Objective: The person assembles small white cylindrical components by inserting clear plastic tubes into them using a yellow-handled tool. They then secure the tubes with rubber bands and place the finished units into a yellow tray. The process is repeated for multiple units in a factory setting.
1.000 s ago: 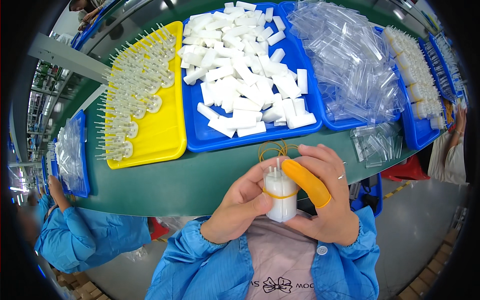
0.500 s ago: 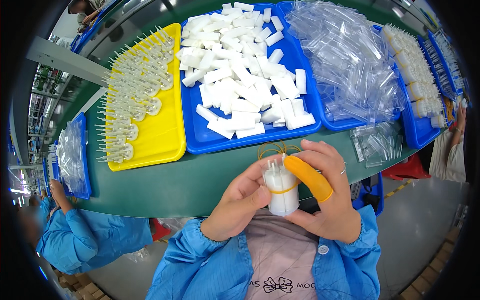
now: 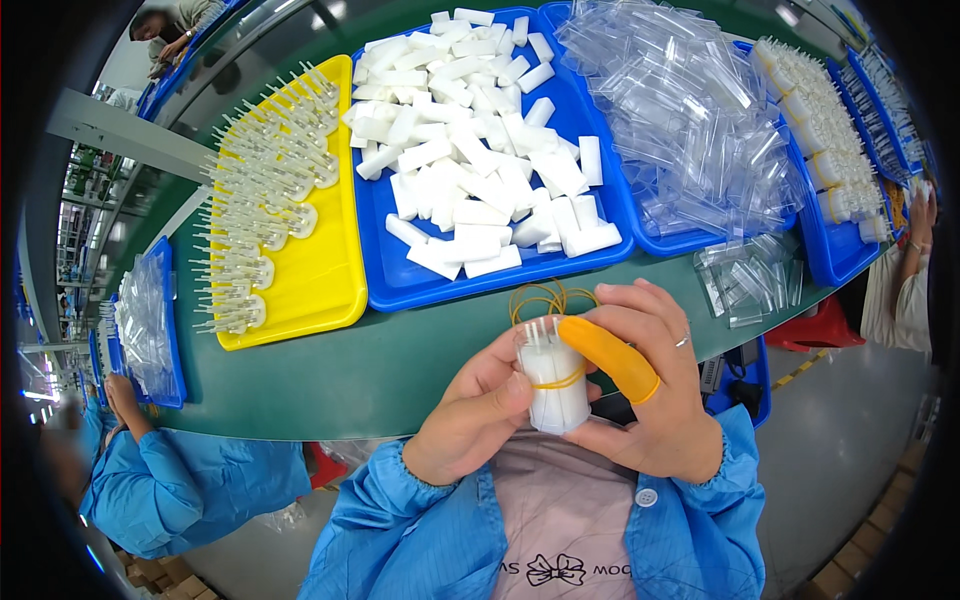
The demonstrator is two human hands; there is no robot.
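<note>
Between my two hands is a white cylindrical bundle point(image 3: 558, 402), with clear plastic pieces around it and a yellow rubber band point(image 3: 560, 380) across its middle. My left hand point(image 3: 470, 415) grips its left side, thumb pressed against the front. On the right, my right hand point(image 3: 655, 400) steadies it, the thumb near the bottom and the index finger, in an orange finger cot point(image 3: 615, 360), resting on the top rim. Several loose rubber bands point(image 3: 540, 297) show just beyond the bundle; whether they lie on the table or hang from my fingers I cannot tell.
Across the green table point(image 3: 300, 385) stand a yellow tray point(image 3: 320, 290) of white pronged parts, a blue tray point(image 3: 400, 285) of white blocks, and another blue tray point(image 3: 665, 243) of clear plastic pieces. Loose clear pieces point(image 3: 750, 280) lie at right. A co-worker's blue sleeve point(image 3: 160, 480) is at left.
The bundle has shifted slightly left and tipped, so its top prongs show less. Both hands keep their hold. The whole view has shifted a little.
</note>
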